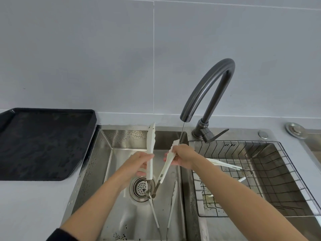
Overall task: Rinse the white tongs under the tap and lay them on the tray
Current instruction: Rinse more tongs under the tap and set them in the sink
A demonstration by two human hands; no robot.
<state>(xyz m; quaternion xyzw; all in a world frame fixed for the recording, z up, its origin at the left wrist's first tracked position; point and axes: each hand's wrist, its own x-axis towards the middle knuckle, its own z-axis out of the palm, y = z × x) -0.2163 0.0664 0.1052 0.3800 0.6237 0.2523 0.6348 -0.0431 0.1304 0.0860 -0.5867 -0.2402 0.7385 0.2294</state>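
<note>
White tongs point(150, 146) with a metal hinge are held spread in a V over the left sink basin point(121, 197). My left hand point(139, 162) grips the left arm of the tongs. My right hand point(182, 158) grips the right arm, whose tip sits under a thin stream of water from the dark curved tap point(208, 87). The hinge hangs just above the drain point(141, 188). The black tray point(40, 143) lies on the counter left of the sink.
A second pair of white tongs point(172, 206) lies on the basin floor. A wire rack point(260, 171) fills the right basin, with a third white pair of tongs point(225, 165) in it. A tiled wall stands behind.
</note>
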